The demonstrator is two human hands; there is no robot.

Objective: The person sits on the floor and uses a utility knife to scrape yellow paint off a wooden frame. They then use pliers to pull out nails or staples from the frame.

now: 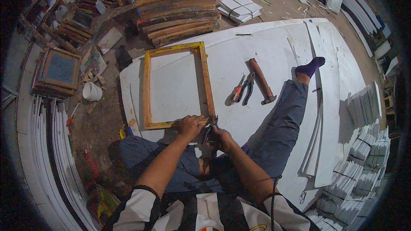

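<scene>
A yellow-painted wooden frame lies on the white sheet in front of me. My left hand grips its near bar close to the right corner, fingers curled over the wood. In my right hand is a dark pair of pliers, its handles partly hidden by my fingers. The jaws are at the frame's near right corner; what they bite on is too small to make out. Right of the frame lie a hammer, another pair of pliers with dark handles, and a red-handled screwdriver.
My outstretched leg crosses the sheet on the right. Beyond it lie long white strips and bundled white stacks. Stacked wooden frames stand at the back. A white bucket and framed screens are at left.
</scene>
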